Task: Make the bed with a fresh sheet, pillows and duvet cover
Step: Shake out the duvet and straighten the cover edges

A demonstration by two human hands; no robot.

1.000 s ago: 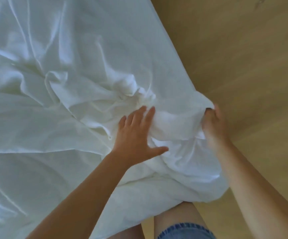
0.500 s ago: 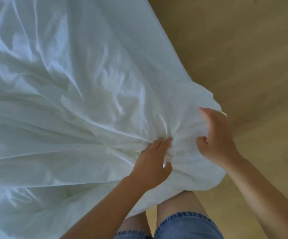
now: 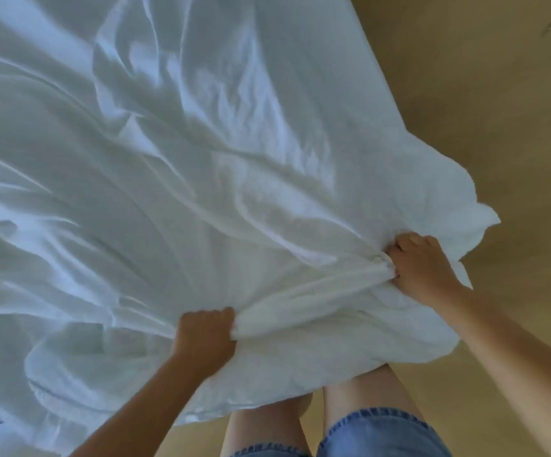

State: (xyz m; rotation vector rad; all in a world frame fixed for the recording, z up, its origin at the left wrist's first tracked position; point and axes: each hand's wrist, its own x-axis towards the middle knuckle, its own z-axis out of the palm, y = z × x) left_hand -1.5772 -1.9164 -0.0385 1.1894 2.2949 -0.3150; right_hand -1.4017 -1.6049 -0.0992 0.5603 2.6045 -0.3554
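A large white sheet [image 3: 175,179] fills most of the view, rumpled, with long folds running toward my hands. My left hand [image 3: 204,334] is a closed fist gripping a bunch of the cloth near its lower edge. My right hand [image 3: 422,268] is closed on another gathered bunch close to the sheet's right corner, which puffs out past my fingers. A twisted band of cloth stretches between the two hands. The mattress under the sheet is hidden.
Light wooden floor [image 3: 465,94] runs along the right side and below the sheet. My bare legs in blue denim shorts [image 3: 376,433] stand at the bottom, just under the sheet's hanging edge.
Both hands went from resting open on the cloth to gripping it in fists. They have spread apart, the left going down and left, and the sheet is pulled taut toward me.
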